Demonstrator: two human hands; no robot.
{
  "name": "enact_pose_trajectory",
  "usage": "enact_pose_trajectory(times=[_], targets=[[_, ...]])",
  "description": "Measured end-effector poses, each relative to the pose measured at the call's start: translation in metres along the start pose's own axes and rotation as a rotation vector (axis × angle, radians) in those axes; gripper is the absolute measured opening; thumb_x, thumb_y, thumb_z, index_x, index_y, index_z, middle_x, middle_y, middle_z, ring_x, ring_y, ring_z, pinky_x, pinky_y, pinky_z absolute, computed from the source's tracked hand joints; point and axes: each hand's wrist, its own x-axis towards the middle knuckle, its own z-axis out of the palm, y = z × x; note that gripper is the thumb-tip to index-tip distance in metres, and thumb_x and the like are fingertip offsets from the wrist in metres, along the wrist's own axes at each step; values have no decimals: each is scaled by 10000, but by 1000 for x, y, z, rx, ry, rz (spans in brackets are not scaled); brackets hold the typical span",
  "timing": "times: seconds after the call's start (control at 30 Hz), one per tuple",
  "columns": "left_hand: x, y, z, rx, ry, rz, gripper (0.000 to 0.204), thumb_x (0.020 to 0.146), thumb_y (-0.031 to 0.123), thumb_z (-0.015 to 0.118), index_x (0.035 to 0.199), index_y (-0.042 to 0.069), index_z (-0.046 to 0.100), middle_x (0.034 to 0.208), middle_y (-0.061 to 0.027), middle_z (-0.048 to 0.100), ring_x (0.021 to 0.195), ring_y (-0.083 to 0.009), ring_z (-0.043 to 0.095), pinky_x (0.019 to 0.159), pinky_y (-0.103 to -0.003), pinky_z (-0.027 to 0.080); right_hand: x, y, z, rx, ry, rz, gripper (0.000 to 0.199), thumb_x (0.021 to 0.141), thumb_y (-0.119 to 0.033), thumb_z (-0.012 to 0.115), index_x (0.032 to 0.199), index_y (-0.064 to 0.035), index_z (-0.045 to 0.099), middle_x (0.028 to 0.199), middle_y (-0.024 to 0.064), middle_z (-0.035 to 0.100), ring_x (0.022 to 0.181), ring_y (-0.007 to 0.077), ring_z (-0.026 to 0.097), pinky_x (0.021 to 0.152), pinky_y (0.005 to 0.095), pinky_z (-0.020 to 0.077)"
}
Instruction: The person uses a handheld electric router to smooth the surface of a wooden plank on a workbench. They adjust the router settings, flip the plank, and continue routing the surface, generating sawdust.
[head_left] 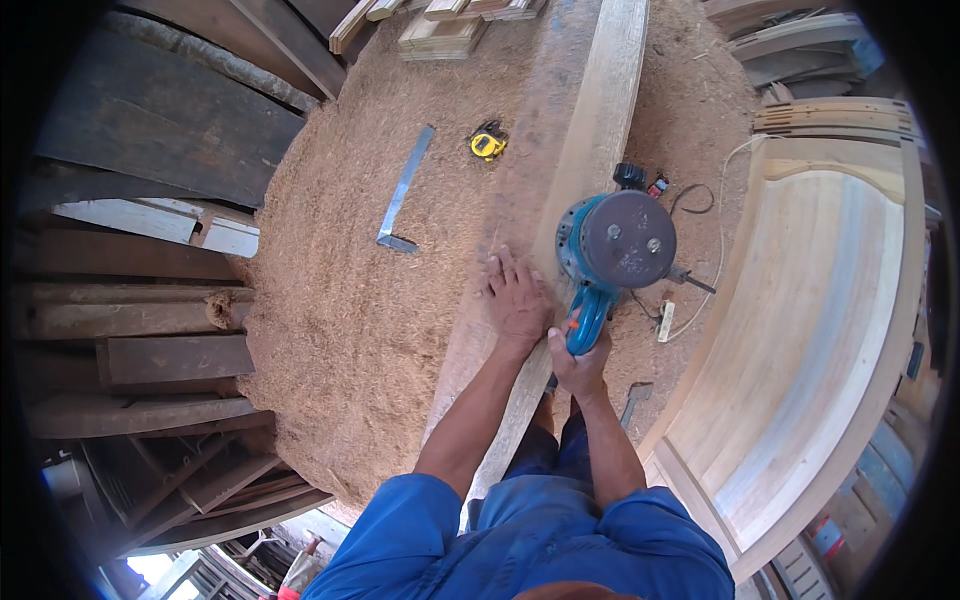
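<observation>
My right hand (pixel 582 368) is wrapped round the rear handle of a blue power tool, seemingly a router (pixel 628 240), with a round grey top and a black knob. The tool is on or over the right side of a long pale wooden board (pixel 598 110); its underside and any bit are hidden. My left hand (pixel 519 302) lies flat beside the tool with fingers spread, pressing on the wood. A wider, sawdust-covered plank (pixel 525 180) runs along the board's left side.
Sawdust covers the floor (pixel 350 350). A metal square (pixel 404 190) and yellow tape measure (pixel 488 143) lie left. Right are a large panelled wooden door (pixel 820 320), a cord with a white power strip (pixel 666 322), and a hammer-like tool (pixel 635 400). Timber (pixel 170 110) lines the left.
</observation>
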Motion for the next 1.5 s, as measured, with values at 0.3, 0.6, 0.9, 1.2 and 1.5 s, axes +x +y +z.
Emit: enact_pose_trajectory(times=[0.3, 0.6, 0.9, 1.2, 1.5], targets=[[-2, -2, -1, 31, 89, 82, 460, 981, 285, 465, 1344, 3, 498, 1555, -243, 334, 1403, -449, 336, 1130, -599, 259, 51, 0, 4, 28, 29, -26, 296, 809, -13, 675, 1052, -32, 509, 765, 5, 547, 683, 88, 520, 677, 257, 456], [-2, 8, -12, 10, 79, 66, 465, 977, 259, 461, 1348, -21, 476, 1529, -280, 353, 1389, -475, 348, 1126, -593, 254, 103, 1, 1, 61, 65, -50, 350, 814, 3, 674, 1119, -12, 503, 806, 3, 543, 707, 77, 531, 689, 248, 465], [-4, 7, -9, -29, 30, 32, 482, 973, 270, 451, 1370, -3, 481, 1560, -264, 312, 1430, -457, 291, 1164, -588, 184, 144, 5, -4, 62, 61, -48, 333, 823, -16, 650, 1127, -25, 517, 795, 12, 562, 662, 73, 526, 616, 244, 456], [-1, 6, -7, -15, 14, 17, 499, 967, 286, 448, 1374, 0, 484, 1568, -256, 307, 1441, -452, 278, 1171, -592, 175, 276, 24, -21, -99, 87, -179, 243, 834, -49, 673, 1060, -42, 581, 773, -17, 554, 637, 54, 522, 559, 240, 435], [-3, 0, -10, 59, 60, 86, 493, 973, 246, 431, 1376, -38, 440, 1537, -284, 331, 1364, -502, 354, 1087, -633, 273, 371, 1, -25, 14, 106, -97, 364, 819, -53, 718, 1149, 0, 572, 766, 6, 600, 638, 87, 574, 608, 260, 469]])
